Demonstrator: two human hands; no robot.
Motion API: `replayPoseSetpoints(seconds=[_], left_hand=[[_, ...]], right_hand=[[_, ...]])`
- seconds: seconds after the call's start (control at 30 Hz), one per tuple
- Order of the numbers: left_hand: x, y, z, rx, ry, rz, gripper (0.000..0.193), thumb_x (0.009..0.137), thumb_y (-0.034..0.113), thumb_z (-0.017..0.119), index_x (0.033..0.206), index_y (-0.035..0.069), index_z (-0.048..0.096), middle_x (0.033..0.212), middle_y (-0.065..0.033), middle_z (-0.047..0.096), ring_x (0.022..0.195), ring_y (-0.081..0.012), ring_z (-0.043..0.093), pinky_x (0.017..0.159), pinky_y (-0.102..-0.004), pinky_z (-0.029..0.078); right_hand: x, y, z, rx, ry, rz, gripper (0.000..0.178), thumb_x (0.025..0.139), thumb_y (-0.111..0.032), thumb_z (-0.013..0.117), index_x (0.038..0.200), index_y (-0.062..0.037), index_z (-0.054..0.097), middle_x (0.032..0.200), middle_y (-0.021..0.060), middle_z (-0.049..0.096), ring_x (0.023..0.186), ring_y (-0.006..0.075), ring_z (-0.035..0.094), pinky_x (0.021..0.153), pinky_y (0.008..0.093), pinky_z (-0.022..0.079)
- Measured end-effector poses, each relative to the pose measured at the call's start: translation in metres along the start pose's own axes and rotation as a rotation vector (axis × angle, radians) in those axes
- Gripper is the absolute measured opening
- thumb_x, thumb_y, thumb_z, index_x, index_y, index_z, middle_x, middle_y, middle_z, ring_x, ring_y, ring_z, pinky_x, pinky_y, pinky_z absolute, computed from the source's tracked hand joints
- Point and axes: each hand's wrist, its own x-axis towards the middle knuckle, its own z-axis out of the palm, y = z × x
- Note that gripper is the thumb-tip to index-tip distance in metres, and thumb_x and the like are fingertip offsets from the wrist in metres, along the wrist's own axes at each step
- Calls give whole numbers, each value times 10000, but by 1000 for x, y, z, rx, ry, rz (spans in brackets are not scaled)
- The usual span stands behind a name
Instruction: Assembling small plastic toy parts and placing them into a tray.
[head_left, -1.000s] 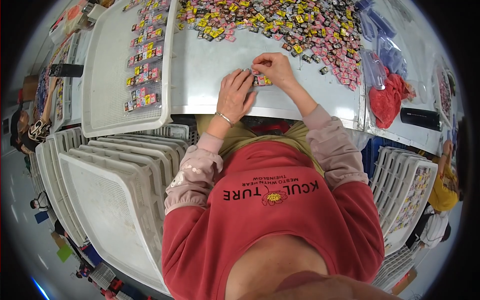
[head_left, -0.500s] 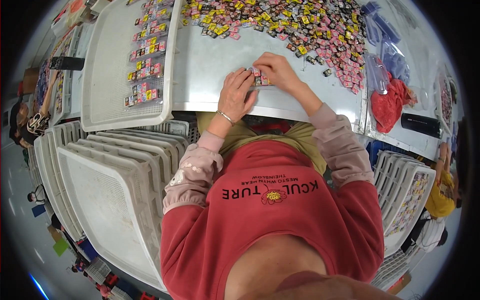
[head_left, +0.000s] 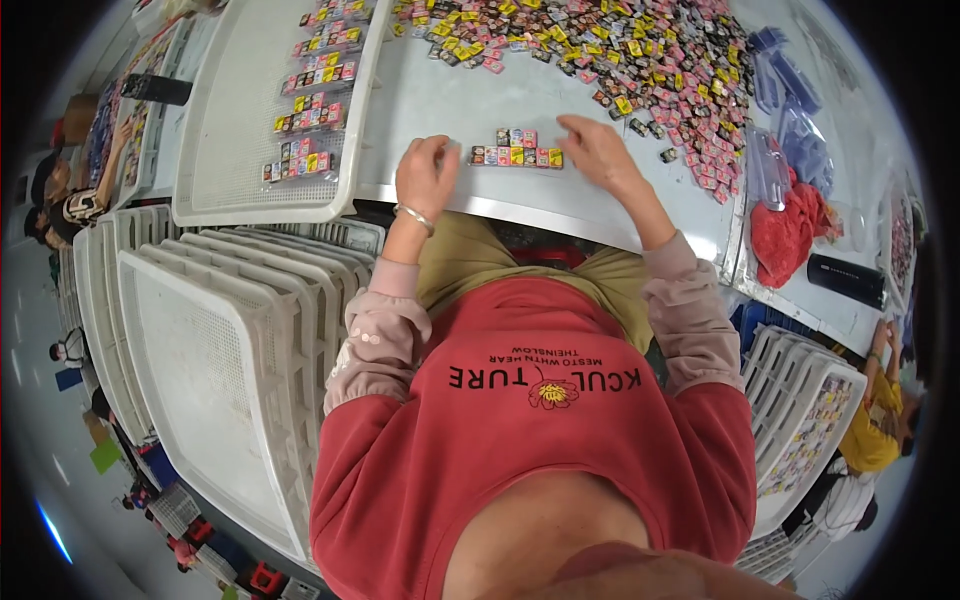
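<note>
Although unheld, found in tidy rows

Inspected first: pale worktop [head_left: 430, 115] with metal front edge. At left, white perforated plastic tray [head_left: 240, 150], bearing clear packs [head_left: 318, 112] of similar blocks along its right side. Across the far side, dense loose spread of pink, black and yellow mini-blocks [head_left: 690, 100], well apart from the near edge. Noted next: left hand [head_left: 427, 175], loosely curled, gripping nothing visible; right hand [head_left: 600, 155], slightly blurred, fingers apart and clear of contact. Between both, near the front edge: two-row block arrangement [head_left: 517, 155], short row centred against the far side of a longer one; standing or lying flat, not determinable.

Judged sound practice: press the long row lightly from both ends, close any gaps, square the printed faces, centre the short row, check for turned blocks, avoid knocking corners with fingertips.
</note>
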Motion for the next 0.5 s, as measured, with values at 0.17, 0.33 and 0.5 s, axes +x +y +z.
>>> replayPoseSetpoints(seconds=[0.17, 0.33, 0.5], left_hand=[[0, 3, 13, 322, -33, 104, 198, 773, 243, 697, 784, 64, 614, 761, -131, 620, 732, -333, 594, 663, -432, 480], [13, 3, 12, 13, -263, -167, 175, 849, 203, 637, 796, 52, 566, 789, -111, 652, 751, -250, 647, 673, -365, 514], [53, 18, 1, -991, -286, -524, 182, 926, 260, 580, 976, 88, 547, 985, -117, 652, 883, -240, 650, 784, -414, 538]], right_hand=[[-5, -7, 11, 160, -171, 261, 196, 864, -94, 614, 1020, 22, 643, 618, 62, 577, 506, 123, 563, 477, 291, 440], [-10, 4, -1, 546, -213, 582, 147, 909, -125, 605, 958, 2, 660, 639, 5, 583, 516, 67, 524, 456, 213, 411], [36, -7, -15, 761, -237, 591, 150, 914, -120, 604, 999, -11, 664, 708, 4, 608, 578, 66, 553, 504, 203, 467]])
